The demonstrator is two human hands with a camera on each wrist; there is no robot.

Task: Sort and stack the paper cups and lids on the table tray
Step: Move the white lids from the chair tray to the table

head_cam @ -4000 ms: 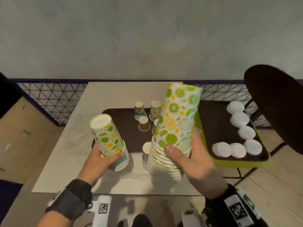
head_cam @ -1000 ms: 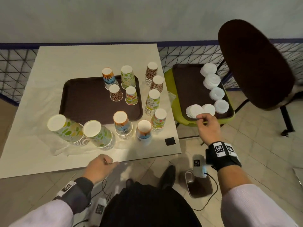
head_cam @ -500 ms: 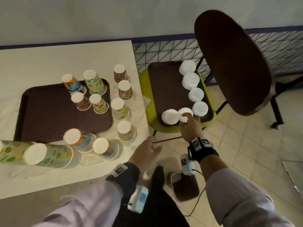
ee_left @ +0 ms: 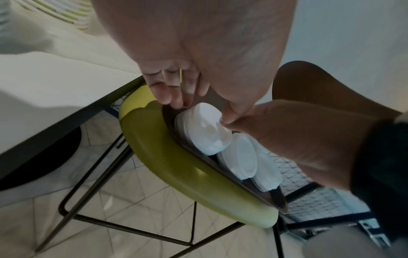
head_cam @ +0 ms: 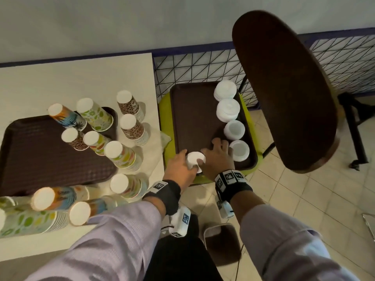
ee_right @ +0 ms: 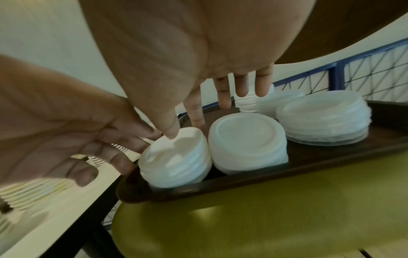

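A short stack of white lids (head_cam: 195,159) (ee_left: 203,132) (ee_right: 176,162) stands at the near left corner of the brown tray (head_cam: 192,118) on the green chair seat (head_cam: 165,118). My left hand (head_cam: 185,162) cups its left side with curled fingers (ee_right: 123,157). My right hand (head_cam: 203,159) holds it from the right, with the thumb (ee_right: 172,132) on the top lid and the index finger behind it. Upside-down stacks of patterned paper cups (head_cam: 121,155) stand on and around the table tray (head_cam: 40,159).
Several more lid stacks (head_cam: 228,110) line the chair tray's right side, the nearest one (ee_right: 247,139) touching the held stack. Cup stacks (head_cam: 26,222) lie on their sides at the table's front left. A dark chair back (head_cam: 284,88) looms at the right, with a wire fence (head_cam: 192,67) behind.
My left hand has left the table's edge and reached the lid stack. My right hand shifted left onto the same stack. The view swung further to the right.
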